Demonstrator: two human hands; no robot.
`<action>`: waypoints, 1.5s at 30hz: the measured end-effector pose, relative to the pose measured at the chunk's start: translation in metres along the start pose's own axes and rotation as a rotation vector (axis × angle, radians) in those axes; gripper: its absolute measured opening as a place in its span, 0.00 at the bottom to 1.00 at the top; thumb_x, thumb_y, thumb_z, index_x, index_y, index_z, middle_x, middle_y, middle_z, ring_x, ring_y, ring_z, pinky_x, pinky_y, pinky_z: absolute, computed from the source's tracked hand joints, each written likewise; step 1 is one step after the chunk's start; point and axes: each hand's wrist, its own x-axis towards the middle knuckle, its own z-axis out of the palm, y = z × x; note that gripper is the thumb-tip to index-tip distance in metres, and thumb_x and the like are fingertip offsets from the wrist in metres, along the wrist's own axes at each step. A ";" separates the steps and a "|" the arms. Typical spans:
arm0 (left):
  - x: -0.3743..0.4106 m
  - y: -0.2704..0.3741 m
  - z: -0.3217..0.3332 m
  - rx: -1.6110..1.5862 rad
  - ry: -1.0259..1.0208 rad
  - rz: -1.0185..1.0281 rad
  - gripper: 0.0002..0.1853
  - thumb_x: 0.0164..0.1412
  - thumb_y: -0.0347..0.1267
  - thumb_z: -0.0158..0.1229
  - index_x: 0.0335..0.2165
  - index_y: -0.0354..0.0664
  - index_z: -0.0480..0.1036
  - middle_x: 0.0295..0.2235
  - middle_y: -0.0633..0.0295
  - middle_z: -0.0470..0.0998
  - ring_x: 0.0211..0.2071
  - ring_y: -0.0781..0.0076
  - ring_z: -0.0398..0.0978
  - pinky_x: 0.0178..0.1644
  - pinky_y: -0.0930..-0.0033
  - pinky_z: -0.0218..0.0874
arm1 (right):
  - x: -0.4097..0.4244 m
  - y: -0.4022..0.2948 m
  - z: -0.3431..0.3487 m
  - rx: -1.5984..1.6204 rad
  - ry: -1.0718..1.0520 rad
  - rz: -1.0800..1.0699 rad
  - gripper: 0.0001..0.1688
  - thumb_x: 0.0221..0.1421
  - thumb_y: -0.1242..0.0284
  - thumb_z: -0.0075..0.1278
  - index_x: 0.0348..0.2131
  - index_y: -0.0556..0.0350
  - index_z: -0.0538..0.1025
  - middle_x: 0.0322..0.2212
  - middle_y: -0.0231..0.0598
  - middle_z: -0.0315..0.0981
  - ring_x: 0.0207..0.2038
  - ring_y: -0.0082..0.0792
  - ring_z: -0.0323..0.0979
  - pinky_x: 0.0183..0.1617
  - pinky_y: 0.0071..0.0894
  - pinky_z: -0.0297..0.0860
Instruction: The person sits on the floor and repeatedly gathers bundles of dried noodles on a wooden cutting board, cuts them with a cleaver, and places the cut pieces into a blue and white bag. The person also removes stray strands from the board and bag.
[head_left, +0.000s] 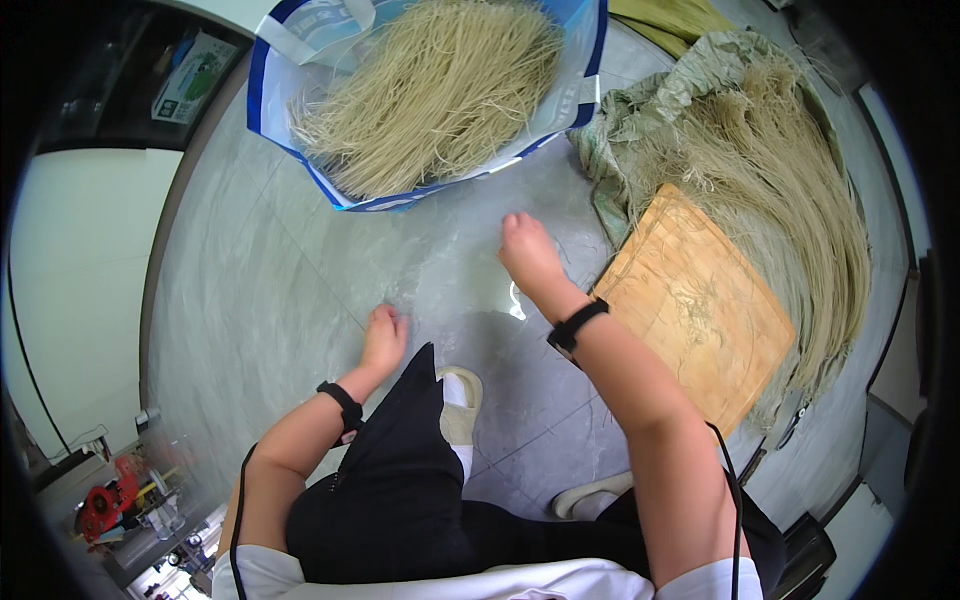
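My left hand (384, 339) is over the grey floor near my knee, its fingers loosely curled. Farther forward, between the bag and the wooden board, is my right hand (529, 253); its fingers are bent and its palm is turned out of sight. No object shows in either hand, though a thin strand could be hidden. A large bundle of dried vermicelli noodles (450, 90) fills the blue and white shopping bag (274, 101) ahead. At the right, long loose noodles (817, 202) spread over a crumpled woven sack (611, 142). Broken bits lie on a wooden cutting board (712, 300).
A scissors-like tool (791, 427), partly covered, lies by the board's near corner. Yellow-green fabric (675, 22) is behind the sack. White cabinets (82, 292) line the left, with a red tape dispenser (109, 502) among clutter below. My slippered foot (461, 409) stands on the tiles.
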 end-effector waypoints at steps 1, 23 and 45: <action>-0.004 0.001 0.006 -0.001 0.020 0.036 0.15 0.58 0.32 0.57 0.38 0.33 0.66 0.39 0.44 0.69 0.39 0.44 0.71 0.42 0.55 0.64 | -0.009 0.000 -0.006 0.130 0.027 0.027 0.12 0.45 0.81 0.47 0.35 0.64 0.68 0.30 0.53 0.67 0.34 0.55 0.68 0.39 0.49 0.68; 0.094 0.073 -0.020 -1.160 -0.447 -0.335 0.10 0.67 0.28 0.47 0.44 0.35 0.70 0.33 0.62 0.75 0.39 0.73 0.72 0.44 0.72 0.65 | 0.078 -0.022 0.032 0.321 0.150 0.453 0.09 0.45 0.71 0.56 0.25 0.61 0.76 0.29 0.55 0.74 0.32 0.55 0.74 0.37 0.49 0.71; 0.063 0.250 -0.183 -1.146 -0.220 0.411 0.10 0.68 0.34 0.47 0.36 0.38 0.69 0.25 0.69 0.67 0.21 0.87 0.58 0.23 0.83 0.48 | 0.008 -0.100 -0.214 1.586 0.479 0.215 0.14 0.62 0.75 0.43 0.43 0.68 0.73 0.26 0.28 0.66 0.27 0.18 0.61 0.28 0.14 0.56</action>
